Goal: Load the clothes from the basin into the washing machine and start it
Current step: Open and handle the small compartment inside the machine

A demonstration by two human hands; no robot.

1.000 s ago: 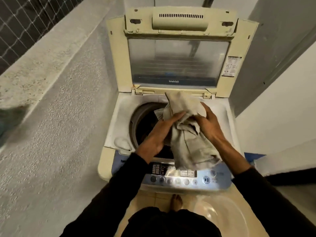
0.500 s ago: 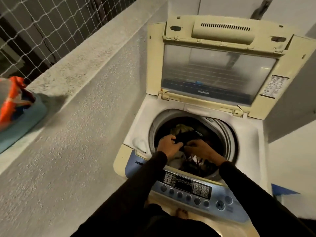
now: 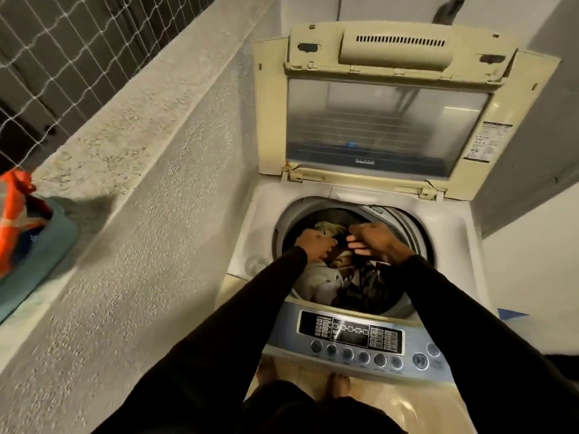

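The top-loading washing machine [image 3: 260, 233] stands with its lid [image 3: 388, 120] raised. Its drum holds several clothes [image 3: 326, 280], beige and dark, piled together. Both of my hands reach into the drum above the pile. My left hand [image 3: 313, 244] is curled into a fist on a dark garment [image 3: 341, 239] at the top of the pile. My right hand [image 3: 380, 242] hovers just right of it with fingers loosely bent and apart, holding nothing I can see. The pale basin [image 3: 407, 408] sits on the floor below the control panel [image 3: 351, 333], mostly hidden by my body.
A rough concrete wall with a ledge [image 3: 131, 126] runs along the left, with netting above it. On the ledge lies a teal item with orange cloth [image 3: 18, 220]. The start/pause button [image 3: 419, 360] is at the panel's right. My bare foot [image 3: 338, 386] is on the tiled floor.
A second ago both hands held a beige garment above the drum. It now lies inside, and the hands have gone down into the drum and moved slightly apart.
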